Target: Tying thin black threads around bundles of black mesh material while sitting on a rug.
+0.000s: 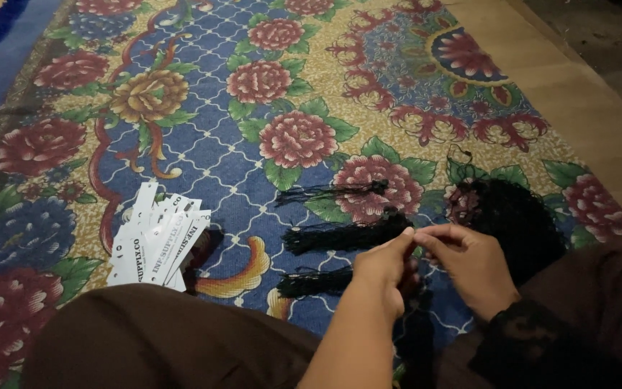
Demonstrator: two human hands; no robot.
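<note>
Whatever the left hand (386, 268) and right hand (469, 263) pinch between their fingertips is too thin and dark to identify; the black thread pile (516, 216) lacks discernible detail.

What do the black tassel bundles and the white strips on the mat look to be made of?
Black tassel bundles: likely matte thread or yarn, with fine loose strands fraying at the ends. White strips: probably thin card or paper, flat and stiff, fanned in a stack, with punched holes and dark print.
</note>
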